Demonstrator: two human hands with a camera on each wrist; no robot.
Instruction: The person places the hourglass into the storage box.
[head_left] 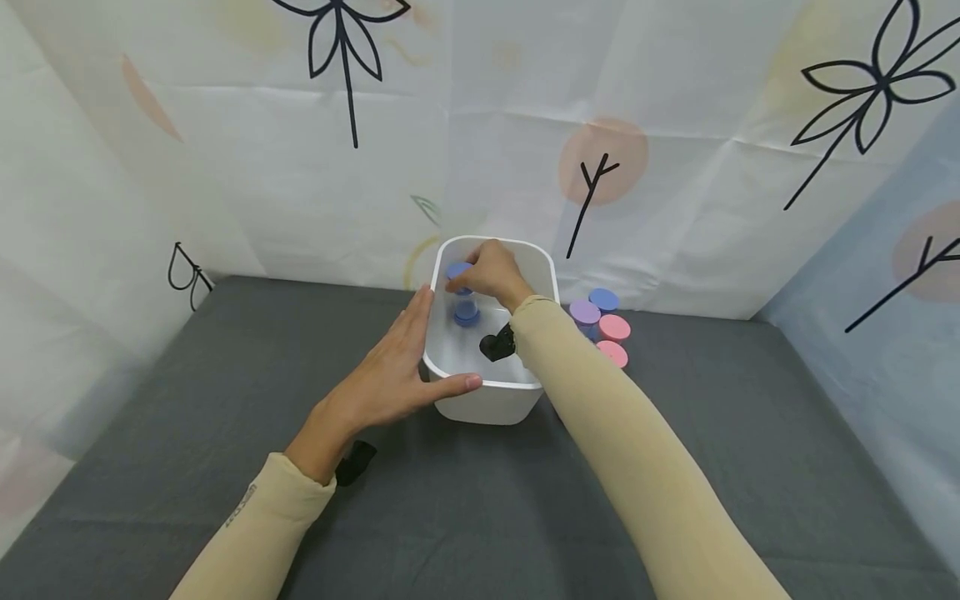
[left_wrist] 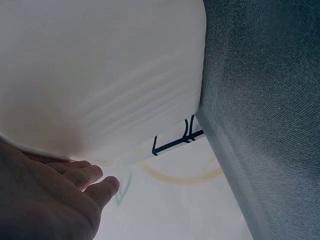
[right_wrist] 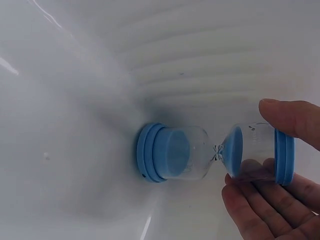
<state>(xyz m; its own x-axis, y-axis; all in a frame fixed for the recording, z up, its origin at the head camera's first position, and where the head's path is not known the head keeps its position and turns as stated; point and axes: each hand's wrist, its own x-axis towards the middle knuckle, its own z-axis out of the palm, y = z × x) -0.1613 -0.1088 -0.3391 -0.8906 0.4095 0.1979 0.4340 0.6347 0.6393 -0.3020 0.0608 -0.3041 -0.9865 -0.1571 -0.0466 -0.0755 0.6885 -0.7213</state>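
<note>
A blue-capped sand timer [right_wrist: 182,152] stands upright inside a white plastic bin [head_left: 483,406], its lower cap at the bin's floor. My right hand [head_left: 495,271] reaches in over the rim and holds the timer's upper cap between thumb and fingers. Blue sand shows in both bulbs in the right wrist view. My left hand [head_left: 390,375] lies against the bin's left side, fingers straight and the thumb stretched along the front rim. Seen from the left wrist, the fingers [left_wrist: 82,175] lie along the bin's outer wall.
Right of the bin, partly behind my right sleeve, several more sand timers stand close together, with a purple cap [head_left: 584,312], a blue cap [head_left: 603,299] and pink caps [head_left: 614,327]. Grey cloth [head_left: 225,417] covers the table. A patterned white sheet [head_left: 495,158] hangs right behind the bin.
</note>
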